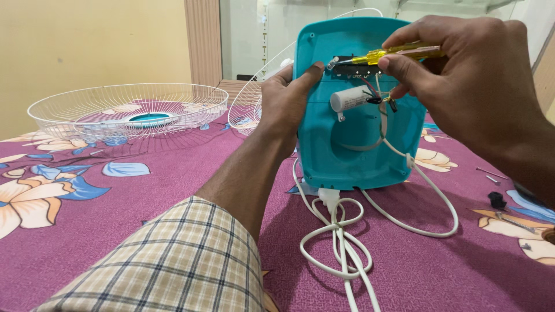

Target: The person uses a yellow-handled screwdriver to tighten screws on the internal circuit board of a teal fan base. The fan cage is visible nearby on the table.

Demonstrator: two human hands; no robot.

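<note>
A turquoise plastic fan housing (347, 150) stands upright on the bed, its open back toward me. Inside it I see a white cylindrical capacitor (350, 99), a black switch block (355, 68) and thin coloured wires. My left hand (286, 98) grips the housing's left edge, thumb on the inner face. In my right hand (462, 69) is a yellow-handled screwdriver (399, 53), its tip at the left end of the switch block. A white power cord (341, 237) runs from the housing's bottom and lies coiled on the cloth.
A white wire fan guard (127, 112) lies face up at the left on the purple floral bedsheet (115, 219). A second guard (245, 107) stands behind the housing. Loose screws (491, 176) and a small black part (496, 200) lie at the right.
</note>
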